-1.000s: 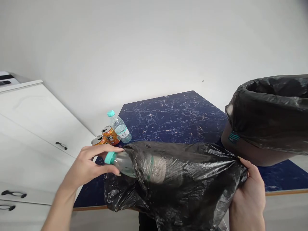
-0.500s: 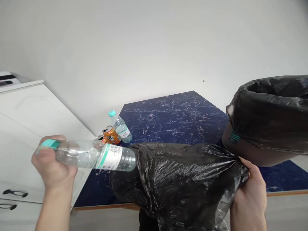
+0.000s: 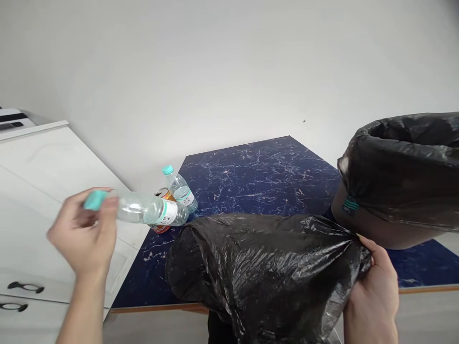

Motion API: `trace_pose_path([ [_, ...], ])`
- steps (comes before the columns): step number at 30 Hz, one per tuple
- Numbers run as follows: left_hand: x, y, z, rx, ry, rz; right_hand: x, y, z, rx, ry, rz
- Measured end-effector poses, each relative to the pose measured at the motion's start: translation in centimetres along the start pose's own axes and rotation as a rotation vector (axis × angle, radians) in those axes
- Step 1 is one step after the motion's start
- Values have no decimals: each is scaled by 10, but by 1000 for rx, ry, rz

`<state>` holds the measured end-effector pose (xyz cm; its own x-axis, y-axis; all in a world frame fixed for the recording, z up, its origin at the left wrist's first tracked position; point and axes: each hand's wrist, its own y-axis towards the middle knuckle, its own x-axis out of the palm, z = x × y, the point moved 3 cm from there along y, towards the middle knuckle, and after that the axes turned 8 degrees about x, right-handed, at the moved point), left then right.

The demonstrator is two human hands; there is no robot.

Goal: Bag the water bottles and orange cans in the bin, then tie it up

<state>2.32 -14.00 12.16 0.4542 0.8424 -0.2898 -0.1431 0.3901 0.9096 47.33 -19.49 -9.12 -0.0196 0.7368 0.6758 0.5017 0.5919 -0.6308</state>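
Observation:
A clear plastic bottle [image 3: 138, 209] with a turquoise cap and a white label is pinched near its cap by my left hand [image 3: 84, 234]. The bottle lies nearly level, base pointing right and tilted a little down. It hides most of an orange can [image 3: 164, 193] and part of a reddish can [image 3: 160, 229] behind it. A second capped bottle [image 3: 181, 190] stands beside the cans. My right hand [image 3: 376, 282] grips the right edge of a black plastic bag [image 3: 283, 272], which spreads wrinkled across the front of the table; its opening cannot be made out.
On the right of the dark blue marbled table [image 3: 247, 172] stands a bin [image 3: 376, 217] lined with another black bag [image 3: 409, 177]. White cabinets [image 3: 32, 220] with black handles border the left side. A pale wall rises behind the table.
My left hand and its bottle have moved up; the bottle's base has shifted left, off the bag and towards the cans. The hold near the cap looks looser. My right hand stays put.

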Motion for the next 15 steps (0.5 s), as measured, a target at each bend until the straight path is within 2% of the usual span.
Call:
trace_pose_path([
  [4,21,-1,10,68,34,-258,0,2,0,-2,-7,-7],
  [6,30,0,8,83,77,-337,0,2,0,0,-11,-11],
  [10,45,2,1,113,142,-422,0,2,1,2,-13,-23],
  [15,58,0,-11,138,213,-442,-1,4,1,0,-16,-15],
])
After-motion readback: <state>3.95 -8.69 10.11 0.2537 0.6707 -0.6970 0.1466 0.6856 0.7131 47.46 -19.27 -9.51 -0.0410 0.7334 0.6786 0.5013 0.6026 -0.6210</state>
